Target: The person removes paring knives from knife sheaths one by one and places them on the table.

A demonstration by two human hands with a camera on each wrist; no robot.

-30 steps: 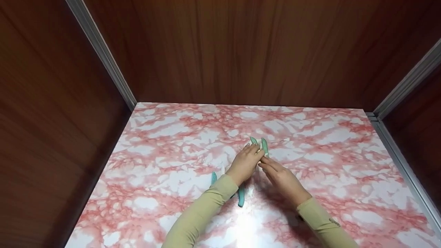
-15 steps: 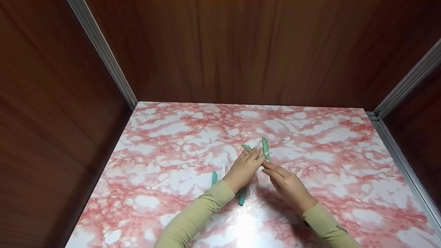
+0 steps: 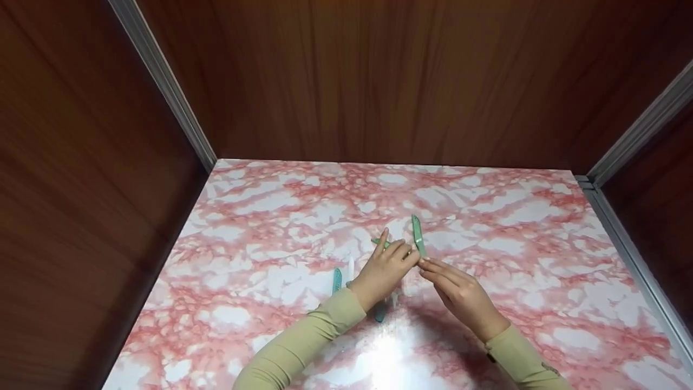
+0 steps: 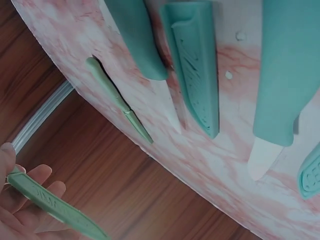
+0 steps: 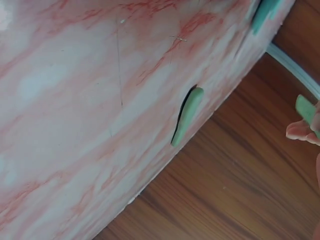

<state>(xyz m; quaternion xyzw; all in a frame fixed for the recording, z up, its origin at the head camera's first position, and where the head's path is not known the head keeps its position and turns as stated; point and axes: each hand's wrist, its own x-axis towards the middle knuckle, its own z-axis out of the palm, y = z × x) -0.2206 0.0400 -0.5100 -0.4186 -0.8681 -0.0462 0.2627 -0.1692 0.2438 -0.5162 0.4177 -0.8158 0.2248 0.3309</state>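
My left hand [image 3: 385, 271] holds a green sheathed knife [image 4: 55, 202], its thumb near where sheath and handle meet. The sheath's tip points to the far left, and my index finger is raised beside it. My right hand [image 3: 463, 295] has its fingertips together right at the left thumb. In the right wrist view, fingers at the right edge pinch a green end [image 5: 303, 107]; the handle's middle is hidden by the hands. A second green sheathed knife [image 3: 418, 235] lies on the table just beyond my fingers.
Under and beside my left forearm lie a teal knife [image 4: 137, 37] with a white blade, a teal sheath [image 4: 195, 70] and a larger teal knife [image 4: 282, 75]. Another teal sheath [image 4: 311, 172] shows at the edge. Brown wood-grain panels [image 3: 368, 81] surround the table [image 3: 514, 227].
The held knife's tip has swung left and nearer to me. Both hands have drawn slightly back, the right also rightward. My left index finger has lifted. The second green knife stays on the table.
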